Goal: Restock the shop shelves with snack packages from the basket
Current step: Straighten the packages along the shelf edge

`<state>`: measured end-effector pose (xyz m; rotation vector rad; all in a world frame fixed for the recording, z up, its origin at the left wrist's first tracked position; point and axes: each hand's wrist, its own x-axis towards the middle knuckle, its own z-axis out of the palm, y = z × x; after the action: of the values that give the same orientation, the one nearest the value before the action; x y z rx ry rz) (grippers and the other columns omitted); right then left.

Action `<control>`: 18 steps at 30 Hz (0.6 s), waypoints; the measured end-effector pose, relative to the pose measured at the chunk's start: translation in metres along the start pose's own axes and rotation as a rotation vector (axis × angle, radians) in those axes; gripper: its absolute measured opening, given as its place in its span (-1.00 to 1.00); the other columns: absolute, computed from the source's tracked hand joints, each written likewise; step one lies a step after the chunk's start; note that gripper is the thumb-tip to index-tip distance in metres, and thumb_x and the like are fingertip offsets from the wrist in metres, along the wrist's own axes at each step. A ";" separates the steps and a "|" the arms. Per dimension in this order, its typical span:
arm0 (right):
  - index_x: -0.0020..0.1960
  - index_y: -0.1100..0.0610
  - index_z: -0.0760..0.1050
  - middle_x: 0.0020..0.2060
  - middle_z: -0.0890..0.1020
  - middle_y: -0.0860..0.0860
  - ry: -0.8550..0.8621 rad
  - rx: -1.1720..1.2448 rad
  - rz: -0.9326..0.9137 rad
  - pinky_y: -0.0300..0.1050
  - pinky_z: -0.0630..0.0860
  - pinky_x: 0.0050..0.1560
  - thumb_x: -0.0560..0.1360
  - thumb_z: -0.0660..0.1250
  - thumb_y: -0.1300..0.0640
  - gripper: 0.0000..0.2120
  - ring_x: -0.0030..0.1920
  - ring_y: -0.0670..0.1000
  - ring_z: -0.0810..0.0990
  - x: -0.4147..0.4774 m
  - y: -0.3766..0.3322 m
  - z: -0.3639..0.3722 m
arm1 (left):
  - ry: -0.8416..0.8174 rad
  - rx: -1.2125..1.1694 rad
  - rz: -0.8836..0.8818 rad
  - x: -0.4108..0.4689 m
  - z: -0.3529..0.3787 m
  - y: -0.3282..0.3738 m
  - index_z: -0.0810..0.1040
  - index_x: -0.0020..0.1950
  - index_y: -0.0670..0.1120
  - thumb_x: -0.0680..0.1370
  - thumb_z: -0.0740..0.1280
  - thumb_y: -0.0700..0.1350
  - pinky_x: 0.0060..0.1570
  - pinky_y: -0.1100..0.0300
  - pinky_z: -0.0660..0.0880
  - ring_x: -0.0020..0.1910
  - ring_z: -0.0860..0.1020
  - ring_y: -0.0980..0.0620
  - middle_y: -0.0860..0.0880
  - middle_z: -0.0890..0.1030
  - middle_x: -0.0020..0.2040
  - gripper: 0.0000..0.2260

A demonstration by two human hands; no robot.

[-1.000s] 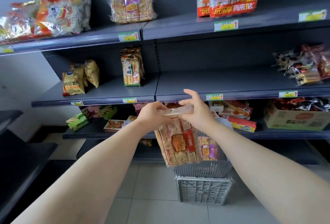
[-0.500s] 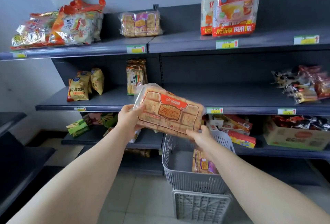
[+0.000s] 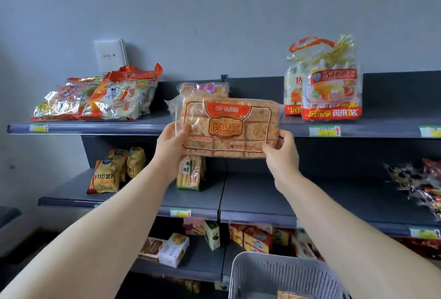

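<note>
A clear cracker package (image 3: pixel 226 127) with an orange label is held flat-on at the front edge of the top shelf (image 3: pixel 143 129). My left hand (image 3: pixel 170 146) grips its left end and my right hand (image 3: pixel 281 153) grips its lower right corner. Just behind it on the top shelf lies a similar package (image 3: pixel 202 88) with a pink label, mostly hidden. The grey basket (image 3: pixel 274 275) stands at the bottom right, with one more package (image 3: pixel 290 295) showing inside.
Orange snack bags (image 3: pixel 102 98) lie at the top shelf's left, tall cake bags (image 3: pixel 329 88) at its right. On the middle shelf (image 3: pixel 262 201) stand yellow chip bags (image 3: pixel 107 174) and a stick-snack pack (image 3: pixel 191 174). Boxes fill the lower shelf.
Both hands have lifted the cracker package from above the basket to the top shelf's edge and levelled it. The view has tilted upward.
</note>
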<state>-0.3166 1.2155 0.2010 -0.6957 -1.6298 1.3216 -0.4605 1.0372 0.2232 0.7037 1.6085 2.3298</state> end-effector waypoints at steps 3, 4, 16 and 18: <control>0.27 -0.02 0.36 -0.02 0.53 -0.12 0.007 -0.005 -0.045 -0.27 0.38 -0.31 0.56 0.35 0.15 -0.67 -0.15 -0.14 0.50 0.038 -0.018 0.033 | -0.003 0.143 0.033 0.050 -0.012 0.012 0.52 0.24 -0.09 0.60 0.35 -0.09 -0.30 0.19 0.59 -0.16 0.68 0.06 -0.07 0.69 0.02 -0.77; 0.27 -0.02 0.36 -0.03 0.53 -0.12 0.006 -0.013 -0.064 -0.26 0.38 -0.31 0.56 0.35 0.16 -0.67 -0.17 -0.16 0.49 0.051 -0.022 0.046 | -0.018 0.179 0.042 0.068 -0.017 0.015 0.52 0.23 -0.07 0.59 0.37 -0.09 -0.23 0.19 0.58 -0.12 0.68 0.05 -0.08 0.68 0.06 -0.77; 0.45 -0.03 0.27 -0.06 0.52 -0.11 -0.066 -0.234 -0.116 -0.22 0.44 -0.27 0.55 0.29 0.20 -0.49 -0.16 -0.11 0.50 0.186 -0.025 0.194 | 0.083 0.753 0.263 0.298 -0.050 0.017 0.34 0.35 0.03 0.56 0.35 -0.14 0.16 -0.07 0.50 0.13 0.52 -0.08 0.04 0.53 0.09 -0.60; 0.43 0.02 0.29 0.05 0.57 -0.04 -0.124 -0.357 -0.056 -0.12 0.52 -0.15 0.54 0.33 0.11 -0.51 -0.05 -0.01 0.55 0.200 -0.012 0.209 | 0.103 0.851 0.201 0.321 -0.052 -0.003 0.33 0.34 0.04 0.55 0.31 -0.07 0.03 -0.01 0.51 0.09 0.52 -0.11 0.02 0.55 0.06 -0.62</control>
<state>-0.5892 1.2883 0.2654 -0.7831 -1.9982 1.0613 -0.7628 1.1370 0.2888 0.9316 2.7072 1.7319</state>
